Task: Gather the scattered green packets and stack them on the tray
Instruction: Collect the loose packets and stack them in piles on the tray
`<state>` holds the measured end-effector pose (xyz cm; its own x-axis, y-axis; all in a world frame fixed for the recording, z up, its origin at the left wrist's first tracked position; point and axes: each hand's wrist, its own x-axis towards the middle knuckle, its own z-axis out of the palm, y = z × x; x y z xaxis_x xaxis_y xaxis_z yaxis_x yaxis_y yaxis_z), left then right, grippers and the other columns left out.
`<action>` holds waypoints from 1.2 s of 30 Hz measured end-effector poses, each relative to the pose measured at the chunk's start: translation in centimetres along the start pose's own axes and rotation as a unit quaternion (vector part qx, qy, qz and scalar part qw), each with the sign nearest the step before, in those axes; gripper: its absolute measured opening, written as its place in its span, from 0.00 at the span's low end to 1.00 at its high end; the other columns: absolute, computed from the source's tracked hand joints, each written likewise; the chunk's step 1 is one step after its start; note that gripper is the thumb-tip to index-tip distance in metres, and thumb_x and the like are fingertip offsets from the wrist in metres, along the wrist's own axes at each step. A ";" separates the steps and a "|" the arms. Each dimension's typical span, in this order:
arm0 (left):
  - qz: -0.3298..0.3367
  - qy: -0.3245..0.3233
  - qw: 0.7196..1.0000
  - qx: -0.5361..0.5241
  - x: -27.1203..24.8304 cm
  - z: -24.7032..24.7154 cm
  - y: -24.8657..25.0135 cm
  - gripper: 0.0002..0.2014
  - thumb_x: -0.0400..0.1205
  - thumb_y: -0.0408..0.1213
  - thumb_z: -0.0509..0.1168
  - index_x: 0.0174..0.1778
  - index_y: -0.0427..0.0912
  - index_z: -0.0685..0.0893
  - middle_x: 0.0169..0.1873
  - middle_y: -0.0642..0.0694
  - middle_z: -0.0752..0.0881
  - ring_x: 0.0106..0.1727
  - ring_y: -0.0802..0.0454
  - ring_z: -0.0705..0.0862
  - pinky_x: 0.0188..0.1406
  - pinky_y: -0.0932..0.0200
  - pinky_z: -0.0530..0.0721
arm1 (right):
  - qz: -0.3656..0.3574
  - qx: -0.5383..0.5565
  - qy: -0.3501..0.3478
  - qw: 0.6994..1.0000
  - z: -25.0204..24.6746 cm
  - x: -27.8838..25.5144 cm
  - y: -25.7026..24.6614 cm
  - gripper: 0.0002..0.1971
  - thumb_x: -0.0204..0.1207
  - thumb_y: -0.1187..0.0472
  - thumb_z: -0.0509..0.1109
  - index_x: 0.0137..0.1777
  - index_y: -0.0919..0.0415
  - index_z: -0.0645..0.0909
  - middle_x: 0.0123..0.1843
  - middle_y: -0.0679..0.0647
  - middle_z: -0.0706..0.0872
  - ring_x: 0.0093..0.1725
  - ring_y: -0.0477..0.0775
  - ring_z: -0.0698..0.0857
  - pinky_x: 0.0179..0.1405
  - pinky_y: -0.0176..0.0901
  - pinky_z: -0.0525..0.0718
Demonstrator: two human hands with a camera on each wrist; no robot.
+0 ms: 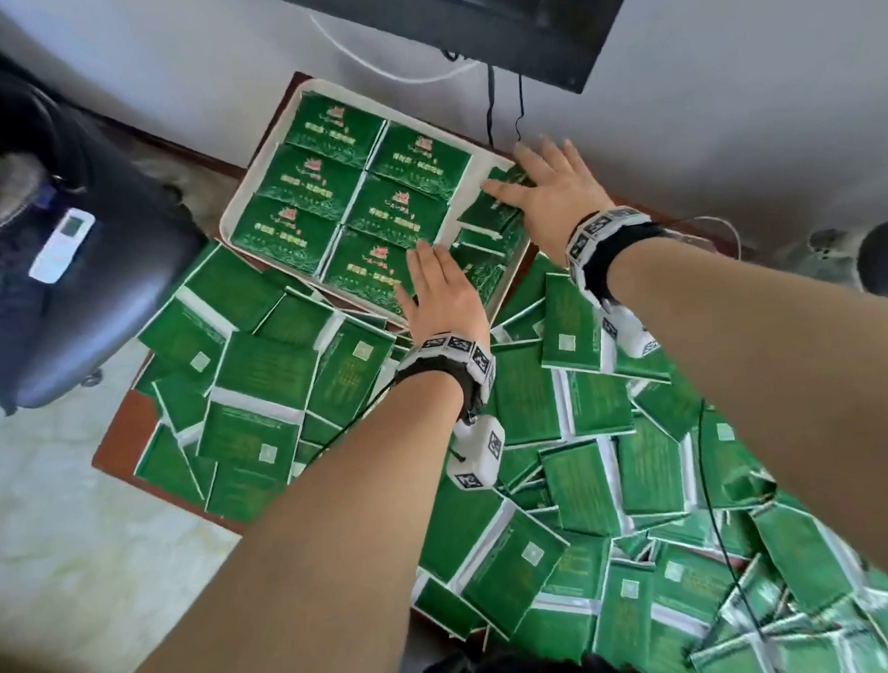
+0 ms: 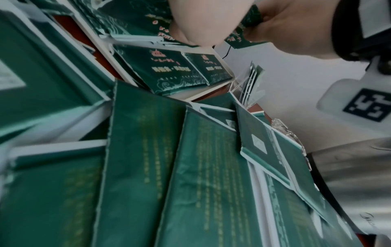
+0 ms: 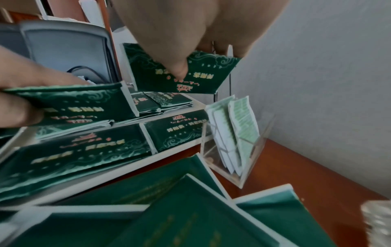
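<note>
A white tray (image 1: 260, 156) at the far side of the brown table holds stacks of green packets (image 1: 315, 178) in rows. Many more green packets (image 1: 263, 366) lie scattered over the table in front of it. My left hand (image 1: 428, 270) is at the tray's near right corner; in the right wrist view its fingers (image 3: 42, 73) pinch a green packet (image 3: 69, 102) just above the stacks. My right hand (image 1: 531, 177) is over the tray's right column, where thumb and fingers pinch another green packet (image 3: 203, 73) held tilted above the tray.
A black office chair (image 1: 90, 210) with a white remote (image 1: 61, 245) stands to the left. A dark monitor (image 1: 466, 5) hangs over the far edge, cables below it. A clear acrylic holder (image 3: 232, 145) of paper sachets stands by the wall beside the tray. A black cable (image 1: 709, 476) crosses the packets at right.
</note>
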<state>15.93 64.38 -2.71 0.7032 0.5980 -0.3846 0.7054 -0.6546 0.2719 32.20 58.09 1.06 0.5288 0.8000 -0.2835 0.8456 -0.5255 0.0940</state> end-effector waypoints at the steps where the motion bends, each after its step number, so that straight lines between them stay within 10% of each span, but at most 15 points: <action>1: -0.004 -0.005 1.000 -0.002 0.2 0.3 0.2 0.41 0.81 0.20 0.59 0.87 0.32 0.44 0.88 0.37 0.42 0.88 0.40 0.40 0.85 0.34 0.46 | -0.006 0.006 -0.004 1.000 0.5 0.7 0.1 0.42 0.78 0.72 0.66 0.86 0.37 0.58 0.90 0.62 0.49 0.88 0.69 0.46 0.86 0.68 0.45; 12: 0.011 0.004 0.999 0.037 0.4 3.9 0.9 0.42 0.86 0.44 0.58 0.87 0.31 0.41 0.87 0.36 0.37 0.88 0.40 0.39 0.87 0.37 0.45 | -0.031 -0.016 -0.058 0.998 3.1 2.9 0.9 0.42 0.80 0.68 0.67 0.87 0.37 0.55 0.90 0.63 0.45 0.88 0.70 0.44 0.86 0.66 0.45; 22: 0.003 0.033 0.998 0.060 0.7 4.4 1.0 0.38 0.88 0.49 0.56 0.87 0.31 0.48 0.88 0.36 0.48 0.88 0.40 0.50 0.86 0.39 0.55 | -0.001 -0.065 -0.085 0.994 3.2 1.8 0.4 0.47 0.74 0.42 0.72 0.89 0.42 0.50 0.90 0.61 0.47 0.88 0.67 0.45 0.82 0.79 0.42; 30: 0.085 0.024 0.994 0.067 -1.2 1.8 0.4 0.35 0.86 0.47 0.57 0.87 0.36 0.54 0.88 0.37 0.49 0.88 0.40 0.48 0.86 0.39 0.53 | 0.016 -0.012 -0.040 0.999 0.6 -1.9 -0.4 0.42 0.74 0.54 0.73 0.87 0.51 0.58 0.89 0.63 0.51 0.88 0.67 0.46 0.83 0.75 0.42; 36: 0.204 -0.049 0.974 0.090 -5.3 -2.1 -1.2 0.21 0.86 0.37 0.60 0.76 0.40 0.73 0.76 0.39 0.74 0.74 0.40 0.77 0.73 0.40 0.77 | 0.118 0.120 -0.039 0.985 -0.9 -10.1 -1.0 0.20 0.78 0.63 0.66 0.70 0.57 0.80 0.72 0.62 0.78 0.71 0.68 0.77 0.70 0.63 0.79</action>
<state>11.54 62.97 0.88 0.9033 0.2311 -0.3614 0.3369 -0.9037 0.2643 26.10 50.78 4.71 0.6934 0.6271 -0.3550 0.6527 -0.7553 -0.0593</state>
